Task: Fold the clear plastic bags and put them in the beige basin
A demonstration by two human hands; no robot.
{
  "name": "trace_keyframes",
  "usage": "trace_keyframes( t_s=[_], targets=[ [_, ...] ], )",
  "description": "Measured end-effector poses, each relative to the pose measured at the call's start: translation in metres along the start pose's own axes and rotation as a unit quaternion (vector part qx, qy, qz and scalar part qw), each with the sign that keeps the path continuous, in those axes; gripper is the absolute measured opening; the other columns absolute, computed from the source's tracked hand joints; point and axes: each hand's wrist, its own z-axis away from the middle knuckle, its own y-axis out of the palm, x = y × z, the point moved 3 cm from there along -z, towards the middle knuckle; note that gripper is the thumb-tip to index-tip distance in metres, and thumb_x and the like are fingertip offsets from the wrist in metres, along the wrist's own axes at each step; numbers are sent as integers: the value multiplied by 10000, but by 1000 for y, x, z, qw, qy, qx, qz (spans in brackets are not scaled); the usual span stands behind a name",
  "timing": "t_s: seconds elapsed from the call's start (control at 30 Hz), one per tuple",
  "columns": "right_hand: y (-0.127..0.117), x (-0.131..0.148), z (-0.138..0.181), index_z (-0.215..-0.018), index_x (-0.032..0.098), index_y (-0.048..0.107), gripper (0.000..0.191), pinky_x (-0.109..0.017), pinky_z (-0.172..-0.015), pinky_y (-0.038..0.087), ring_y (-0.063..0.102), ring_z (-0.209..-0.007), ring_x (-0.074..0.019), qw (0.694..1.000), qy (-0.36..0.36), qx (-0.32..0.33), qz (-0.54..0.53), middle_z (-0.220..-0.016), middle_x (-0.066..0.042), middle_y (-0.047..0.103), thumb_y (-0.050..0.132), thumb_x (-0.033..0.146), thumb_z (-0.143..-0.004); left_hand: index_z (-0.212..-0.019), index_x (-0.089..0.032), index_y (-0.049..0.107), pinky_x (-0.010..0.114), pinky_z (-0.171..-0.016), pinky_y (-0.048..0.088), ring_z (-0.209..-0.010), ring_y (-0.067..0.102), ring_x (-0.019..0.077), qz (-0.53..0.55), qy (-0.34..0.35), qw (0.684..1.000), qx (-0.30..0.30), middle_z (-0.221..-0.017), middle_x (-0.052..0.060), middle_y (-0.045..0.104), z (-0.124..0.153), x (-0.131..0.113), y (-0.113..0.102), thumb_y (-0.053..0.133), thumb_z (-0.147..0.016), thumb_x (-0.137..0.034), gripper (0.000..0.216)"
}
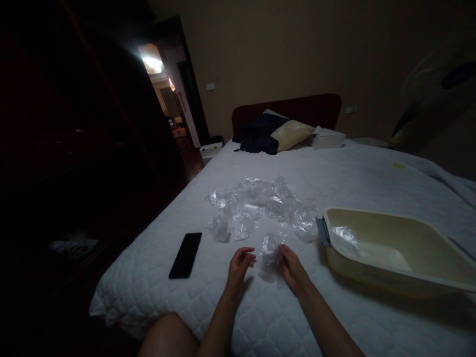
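My right hand [292, 269] pinches the right edge of a crumpled clear plastic bag [270, 253] just above the quilted white bed. Beside the bag's left side is my left hand [240, 265], its fingers curved and apart, with nothing in them. Beyond both hands a loose heap of clear plastic bags [256, 206] lies spread on the bed. Another clear plastic piece [347, 239] rests inside the cream plastic bin [375, 277] on the right, against its left end.
A black phone [185, 255] lies left of my hands, near the bed's [148, 263] left side. Dark clothing [260, 133], a yellowish pillow [292, 134] and a white box [329, 138] sit by the headboard [320, 105]. At the far right stands a fan [439, 82].
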Motion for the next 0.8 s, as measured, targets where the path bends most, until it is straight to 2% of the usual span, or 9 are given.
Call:
trace_keyframes(
  t_s=[0.07,0.13,0.23,0.3,0.43,0.63,0.8],
  targets=[
    [2,-1,2,-682,200,588,232,-247,-555,419,534,-585,-137,1000,4,19,22,-637,18,586,676,404,-615,-885,-176,601,280,-682,440,-745,557,166,-1,9,1000,17,-845,70,621,1,-1,6,675,-602,-424,384],
    [5,-2,4,-677,189,590,236,-234,-538,400,518,-561,-124,998,4,35,46,-612,28,573,700,380,-593,-819,-174,613,274,-674,431,-736,543,170,-19,10,999,30,-801,55,615,2,1,14,736,-527,-370,373],
    [6,-3,5,-667,185,575,250,-208,-454,339,445,-461,-88,997,6,40,65,-520,57,498,704,386,-592,-640,-142,604,231,-587,388,-610,491,128,-36,-13,999,16,-616,13,557,1,5,20,719,-559,-347,249],
    [7,-4,5,-690,188,573,269,-208,-451,342,441,-456,-85,998,13,40,55,-527,58,493,711,392,-582,-576,-130,582,209,-537,349,-551,446,101,-11,-32,999,-13,-548,-8,508,0,7,19,681,-605,-373,265],
    [8,-2,7,-747,181,580,319,-233,-517,400,514,-549,-114,998,29,51,34,-639,22,562,740,372,-547,-576,-124,565,196,-519,332,-535,420,85,40,-56,997,-33,-549,-21,484,0,7,13,677,-604,-408,307],
    [5,-1,9,-715,186,556,281,-198,-443,352,453,-479,-82,998,40,41,20,-591,50,502,724,362,-573,-630,-119,579,201,-540,357,-557,451,91,47,-67,996,-19,-584,-12,510,1,9,9,678,-612,-410,308],
    [3,-1,10,-686,187,535,267,-199,-426,347,447,-475,-86,998,39,51,20,-569,47,484,683,396,-614,-633,-122,554,194,-513,351,-513,445,76,84,-89,991,-52,-556,-23,498,2,12,5,662,-616,-466,361]
  ],
)
